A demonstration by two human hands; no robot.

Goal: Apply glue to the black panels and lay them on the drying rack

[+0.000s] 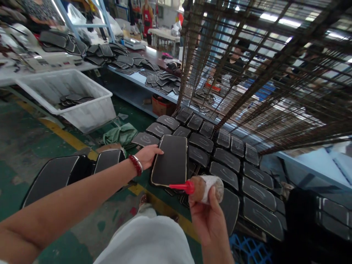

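L hand [147,156]: grip pinching blk panel [171,159] by edge, look!
R hand [205,220]: grip curled rd bottle [206,183], red nozzle [185,187] nr panel.

A single view is provided, taken from the wearer's head and directed forward and steeply down. The white garment [154,238], left hand [147,155] and right hand [206,205] are seen from above at close range. The rows of black panels [227,160] are viewed obliquely from beside the near edge of the surface [251,231] bearing them; beyond its far edge, the blue bench [137,78] is included at greater distance.
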